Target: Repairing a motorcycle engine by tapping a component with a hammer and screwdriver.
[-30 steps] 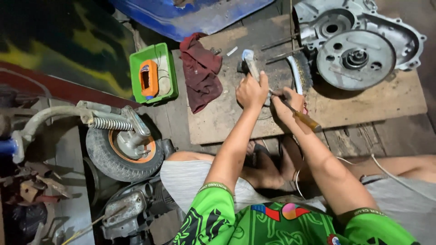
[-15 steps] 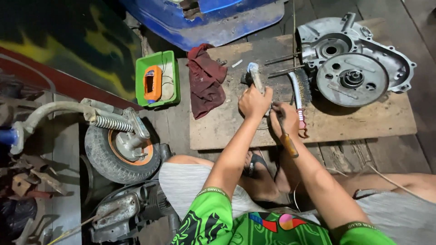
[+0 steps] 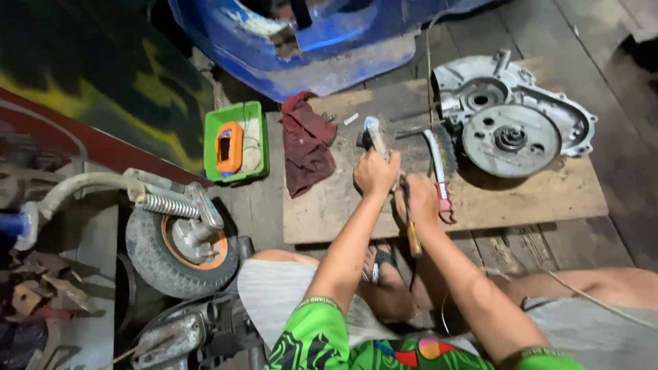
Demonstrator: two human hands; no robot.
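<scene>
Near the middle of the frame, the person's left hand [image 3: 375, 171] is closed in a fist around a small metal part [image 3: 372, 131] whose pale end sticks up above the knuckles; its exact kind is hard to tell. Just to the right, the right hand [image 3: 420, 200] is curled around a screwdriver [image 3: 409, 223], its yellowish wooden handle pointing down toward the person's lap and its shaft running up toward the left hand. Both hands rest over a worn wooden board [image 3: 534, 199] lying on the plank floor.

Touching the right hand's far side lies a wire brush [image 3: 436, 159] with a white handle and a red end, set lengthwise on the board. Further right, in the upper right of the frame, a grey engine crankcase [image 3: 510, 116] with a round disc sits on the same board. Left of the hands, a dark red rag [image 3: 306, 142] is crumpled at the board's edge, and beside it stands a green plastic tray [image 3: 254, 116] holding an orange object.

At the lower left, a small wheel [image 3: 178, 250] with a black tyre and orange hub lies on the floor, with a coiled spring and tubing over it. A blue vehicle body panel [image 3: 329, 48] fills the top centre. The person sits cross-legged in a green patterned shirt, a sandalled foot [image 3: 380, 270] below the hands.
</scene>
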